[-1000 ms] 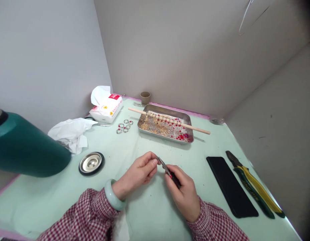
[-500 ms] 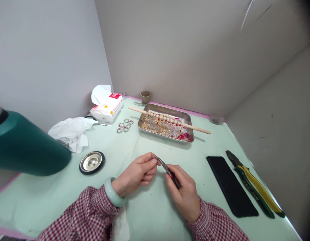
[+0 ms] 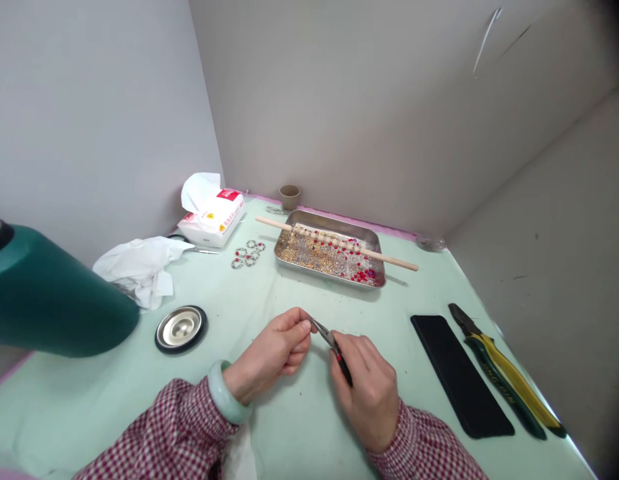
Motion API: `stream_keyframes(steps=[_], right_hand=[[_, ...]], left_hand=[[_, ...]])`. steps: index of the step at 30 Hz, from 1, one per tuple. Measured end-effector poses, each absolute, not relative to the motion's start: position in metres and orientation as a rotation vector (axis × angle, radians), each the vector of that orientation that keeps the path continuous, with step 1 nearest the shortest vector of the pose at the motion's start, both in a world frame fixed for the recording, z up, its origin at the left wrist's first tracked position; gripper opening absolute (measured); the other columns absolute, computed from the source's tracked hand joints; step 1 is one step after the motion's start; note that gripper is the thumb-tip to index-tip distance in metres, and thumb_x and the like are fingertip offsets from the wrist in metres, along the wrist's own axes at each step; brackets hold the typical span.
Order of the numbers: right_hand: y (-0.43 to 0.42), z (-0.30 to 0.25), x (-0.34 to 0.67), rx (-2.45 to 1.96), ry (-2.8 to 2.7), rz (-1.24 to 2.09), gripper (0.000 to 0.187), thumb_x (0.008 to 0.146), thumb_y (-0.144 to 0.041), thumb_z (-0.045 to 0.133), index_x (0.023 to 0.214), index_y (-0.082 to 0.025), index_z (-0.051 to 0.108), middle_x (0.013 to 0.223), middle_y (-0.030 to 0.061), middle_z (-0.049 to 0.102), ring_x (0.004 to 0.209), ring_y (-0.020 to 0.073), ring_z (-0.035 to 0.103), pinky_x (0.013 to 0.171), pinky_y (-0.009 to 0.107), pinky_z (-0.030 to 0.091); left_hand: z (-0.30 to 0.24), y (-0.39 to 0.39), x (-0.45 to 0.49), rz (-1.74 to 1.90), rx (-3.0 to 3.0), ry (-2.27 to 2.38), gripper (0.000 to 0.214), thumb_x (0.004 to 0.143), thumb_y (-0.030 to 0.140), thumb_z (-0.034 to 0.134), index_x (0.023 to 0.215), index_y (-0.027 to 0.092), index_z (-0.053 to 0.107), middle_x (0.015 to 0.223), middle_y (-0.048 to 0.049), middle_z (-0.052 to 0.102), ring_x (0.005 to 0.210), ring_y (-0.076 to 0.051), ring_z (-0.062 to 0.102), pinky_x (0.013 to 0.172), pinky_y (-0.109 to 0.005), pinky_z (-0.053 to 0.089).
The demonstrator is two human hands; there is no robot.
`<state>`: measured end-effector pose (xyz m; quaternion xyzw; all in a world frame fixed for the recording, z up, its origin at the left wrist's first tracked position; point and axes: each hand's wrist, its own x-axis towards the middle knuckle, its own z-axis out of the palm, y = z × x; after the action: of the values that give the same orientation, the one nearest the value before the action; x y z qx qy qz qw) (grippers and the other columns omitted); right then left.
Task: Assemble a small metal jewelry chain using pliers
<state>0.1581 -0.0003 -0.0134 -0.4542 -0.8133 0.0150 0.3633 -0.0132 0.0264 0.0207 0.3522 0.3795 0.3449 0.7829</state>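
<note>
My right hand (image 3: pixel 369 385) is wrapped round a small pair of needle-nose pliers (image 3: pixel 327 339), dark-handled with a touch of red. Their tips reach the fingertips of my left hand (image 3: pixel 279 343), which are pinched together. Whatever the left fingers hold is too small and too covered to name. Beyond the hands, a metal tray (image 3: pixel 329 281) holds gold, clear and red beads (image 3: pixel 362 273). Across the tray lies a wooden rod (image 3: pixel 394 259) with small rings or beads along it. Several little beaded rings (image 3: pixel 248 255) rest on the cloth left of the tray.
To the left stand a green bottle (image 3: pixel 59 293), its round lid (image 3: pixel 181 329), crumpled tissue (image 3: pixel 139 267) and a tissue pack (image 3: pixel 212 217). A small cup (image 3: pixel 290 196) is at the back. On the right lie a black flat case (image 3: pixel 462 373) and large green-yellow pliers (image 3: pixel 509 373).
The pliers have turned slightly in my right hand, and their jaws look a little further apart. My left hand keeps its pinch; the whole view has shifted slightly.
</note>
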Motion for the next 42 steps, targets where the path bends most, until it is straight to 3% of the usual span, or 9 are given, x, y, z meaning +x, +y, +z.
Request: stream_keyframes(steps=[10, 16, 27, 35, 42], right_hand=[[0.001, -0.012, 0.154, -1.182, -1.973, 0.301, 0.026, 0.085, -0.013, 0.046, 0.11, -0.016, 0.054, 0.088, 0.0096, 0.06, 0.078, 0.0203, 0.057, 0.068, 0.035, 0.048], [-0.001, -0.015, 0.155, -1.187, -1.887, 0.525, 0.024, 0.085, -0.014, 0.048, 0.108, -0.017, 0.054, 0.09, 0.0086, 0.058, 0.079, 0.0195, 0.055, 0.069, 0.034, 0.047], [-0.001, -0.015, 0.154, -1.204, -1.858, 0.589, 0.023, 0.085, -0.014, 0.05, 0.107, -0.018, 0.054, 0.088, 0.007, 0.057, 0.078, 0.0181, 0.054, 0.069, 0.032, 0.046], [-0.002, -0.015, 0.155, -1.201, -1.824, 0.608, 0.022, 0.085, -0.015, 0.05, 0.107, -0.017, 0.054, 0.086, 0.005, 0.056, 0.074, 0.0156, 0.053, 0.066, 0.029, 0.044], [-0.003, -0.016, 0.153, -1.213, -1.807, 0.678, 0.021, 0.087, -0.016, 0.049, 0.106, -0.018, 0.055, 0.085, 0.0046, 0.056, 0.075, 0.016, 0.054, 0.067, 0.029, 0.044]], left_hand=[[0.014, 0.029, -0.01, 0.917, 1.181, 1.052, 0.021, 0.088, 0.037, 0.044, 0.08, 0.018, 0.045, 0.053, 0.0088, 0.038, 0.038, -0.004, 0.029, 0.037, -0.018, 0.024], [0.013, 0.027, -0.009, 0.946, 1.272, 1.132, 0.019, 0.087, 0.037, 0.044, 0.084, 0.018, 0.046, 0.068, 0.0039, 0.054, 0.036, -0.005, 0.04, 0.035, -0.019, 0.036], [0.013, 0.022, -0.005, 0.982, 1.509, 1.321, 0.014, 0.09, 0.032, 0.043, 0.086, 0.019, 0.047, 0.067, 0.0021, 0.06, 0.043, -0.008, 0.049, 0.046, -0.021, 0.038], [0.011, 0.022, -0.005, 1.016, 1.719, 1.395, 0.008, 0.089, 0.024, 0.043, 0.088, 0.019, 0.049, 0.068, -0.0001, 0.063, 0.06, -0.013, 0.058, 0.057, -0.023, 0.041], [0.01, 0.02, -0.005, 1.007, 1.775, 1.427, 0.006, 0.089, 0.023, 0.043, 0.089, 0.019, 0.048, 0.07, -0.0006, 0.065, 0.062, -0.014, 0.061, 0.058, -0.024, 0.042]])
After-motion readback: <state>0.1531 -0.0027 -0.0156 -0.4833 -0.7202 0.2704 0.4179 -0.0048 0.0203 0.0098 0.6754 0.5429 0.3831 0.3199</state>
